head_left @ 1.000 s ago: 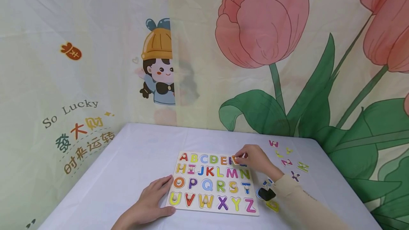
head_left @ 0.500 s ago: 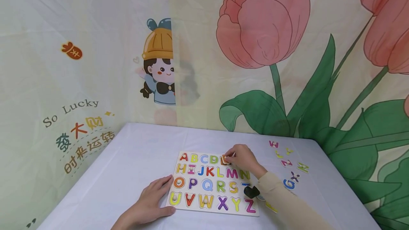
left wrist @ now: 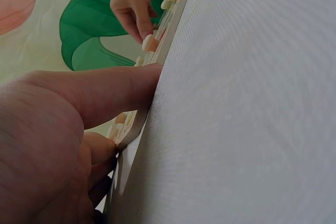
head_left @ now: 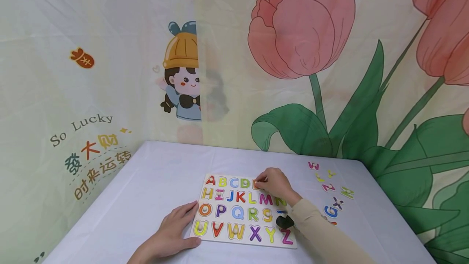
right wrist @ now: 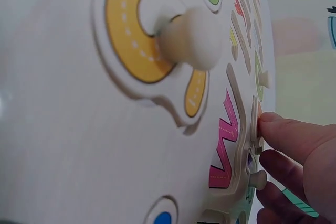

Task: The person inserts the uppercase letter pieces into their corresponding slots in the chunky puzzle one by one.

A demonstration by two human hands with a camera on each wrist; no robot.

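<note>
Head: board (head_left: 227,220) on white table (head_left: 168,182), tulip backdrop (head_left: 302,36)

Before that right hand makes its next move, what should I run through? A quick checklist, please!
1. Puzzle board steadied: ok, the left hand rests at its left edge.
2. Right hand on the orange letter piece: ok, fingertips on it.
3. That piece fully down in its slot: cannot tell, the hand covers most of it.
4. X slot free for the loose purple X: ok, no knobbed piece in it.
5. All letters placed: not ok, others such as the blue letter lie right of the board.
</note>
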